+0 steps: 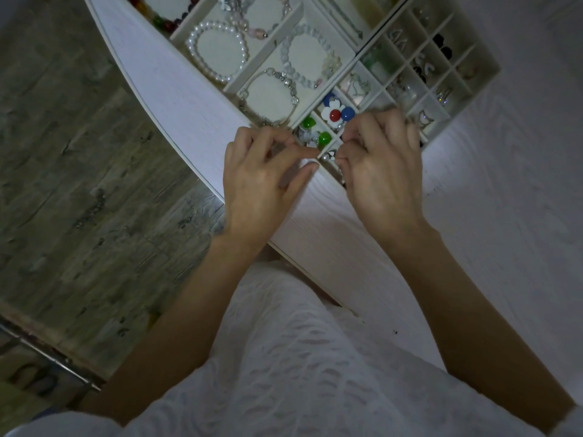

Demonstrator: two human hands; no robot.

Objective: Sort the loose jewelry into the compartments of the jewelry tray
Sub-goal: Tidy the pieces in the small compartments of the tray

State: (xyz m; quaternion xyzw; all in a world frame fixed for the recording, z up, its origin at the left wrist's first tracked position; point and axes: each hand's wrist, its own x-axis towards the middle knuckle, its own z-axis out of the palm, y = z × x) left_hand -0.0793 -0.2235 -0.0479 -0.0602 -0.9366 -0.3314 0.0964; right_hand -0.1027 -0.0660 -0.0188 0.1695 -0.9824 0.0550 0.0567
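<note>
Two white jewelry trays lie on the white tabletop [176, 99] just beyond both hands: a tray of large compartments [285, 25] beyond the left hand [263, 175], and a tray of small square cells [432, 47] beyond the right hand [380, 165]. One pearl bracelet [217, 50] fills a large compartment; at least three more beaded bracelets lie in neighbouring ones, some cut off by the frame's top edge. Just beyond the fingertips sit a white flower piece [335, 114] with a red centre and blue beads, and two green beads [324, 138]. Both hands have curled fingers, thumb and forefinger pinched together over the nearest cells; whatever they pinch is too small and blurred to make out. The right hand hides several cells. Items in the far cells are dim and unclear.
</note>
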